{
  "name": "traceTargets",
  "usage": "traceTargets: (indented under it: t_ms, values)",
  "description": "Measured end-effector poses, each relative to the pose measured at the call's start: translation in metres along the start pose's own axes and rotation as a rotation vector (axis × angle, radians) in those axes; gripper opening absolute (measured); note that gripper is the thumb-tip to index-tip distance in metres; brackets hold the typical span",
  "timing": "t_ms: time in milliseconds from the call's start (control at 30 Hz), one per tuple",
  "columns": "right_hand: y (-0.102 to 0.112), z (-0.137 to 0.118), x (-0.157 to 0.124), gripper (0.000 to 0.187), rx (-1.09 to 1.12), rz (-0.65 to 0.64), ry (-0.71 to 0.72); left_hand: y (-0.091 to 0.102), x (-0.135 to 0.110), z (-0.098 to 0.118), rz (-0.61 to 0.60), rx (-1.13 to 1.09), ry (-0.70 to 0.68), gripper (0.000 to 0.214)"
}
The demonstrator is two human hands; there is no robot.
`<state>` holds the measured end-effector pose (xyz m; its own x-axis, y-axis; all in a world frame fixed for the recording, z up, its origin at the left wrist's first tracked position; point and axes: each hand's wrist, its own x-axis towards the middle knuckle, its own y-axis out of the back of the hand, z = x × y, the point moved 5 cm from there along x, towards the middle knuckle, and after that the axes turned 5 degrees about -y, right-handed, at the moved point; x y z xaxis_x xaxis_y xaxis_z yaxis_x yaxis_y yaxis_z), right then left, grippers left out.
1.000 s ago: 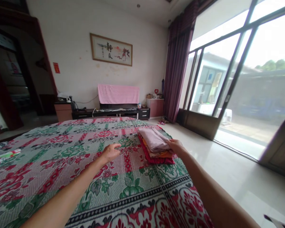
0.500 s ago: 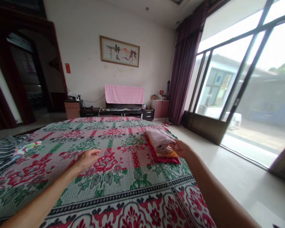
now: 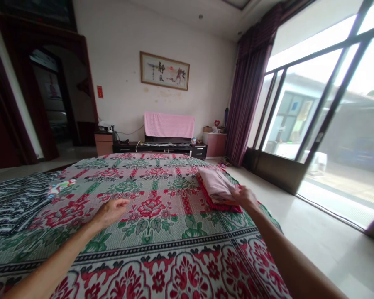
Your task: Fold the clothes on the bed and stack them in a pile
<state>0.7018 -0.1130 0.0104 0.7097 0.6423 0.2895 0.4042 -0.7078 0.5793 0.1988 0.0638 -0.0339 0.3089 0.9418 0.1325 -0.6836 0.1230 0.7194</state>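
The stack of folded cloths point(image 3: 216, 189), a pale pink fabric on top and a red layer at the base, lies on the bed at 1 o'clock from the viewer, close to the bed's right edge. The right hand point(image 3: 245, 197) rests against the near end of the stack at its 5 o'clock corner. Its fingers curl onto the fabric; it cannot be told whether they pinch it.

The left hand point(image 3: 110, 211) is well apart from the stack, at the stack's 8 o'clock, low over the red and green floral woven bedspread point(image 3: 162, 245). Its fingers are loosely spread and hold nothing.

A black-and-white striped cloth point(image 3: 12, 203) lies at 9 o'clock on the bed's left side. At 12 o'clock, beyond the bed, a pink towel point(image 3: 169, 124) drapes over a low dark cabinet point(image 3: 162, 148). Purple curtains point(image 3: 252, 87) hang at 1 o'clock.
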Motion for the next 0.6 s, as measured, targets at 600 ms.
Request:
traceTargets:
  t_ms: [600]
  values:
    - [-0.207,-0.136,-0.100,0.024,-0.093,-0.252,0.547,0.037,-0.059,-0.043,0.277,0.421,-0.286,0.028]
